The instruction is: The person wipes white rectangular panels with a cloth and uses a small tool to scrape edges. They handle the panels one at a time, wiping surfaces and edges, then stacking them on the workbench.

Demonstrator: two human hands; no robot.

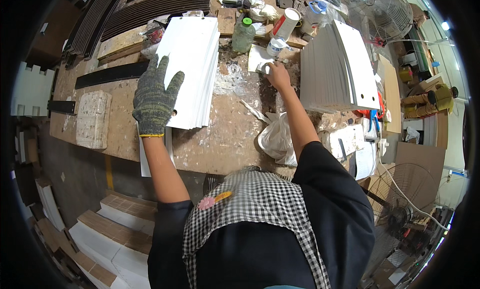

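My left hand (154,95), in a grey knitted glove, lies flat with fingers spread on the near left part of a stack of white panels (192,64) on the wooden workbench (227,139). My bare right hand (276,75) reaches forward and is closed on a small white object (263,67) that rests on a white sheet (257,56). Beside it stand a small white jar (274,46) and a green-capped bottle (243,35).
A second pile of white panels (340,64) lies at the right. A white plastic bag (275,136) sits near the front edge, a white block (93,118) at the left. Fans (380,11) stand at the right, stacked boards (115,234) on the floor.
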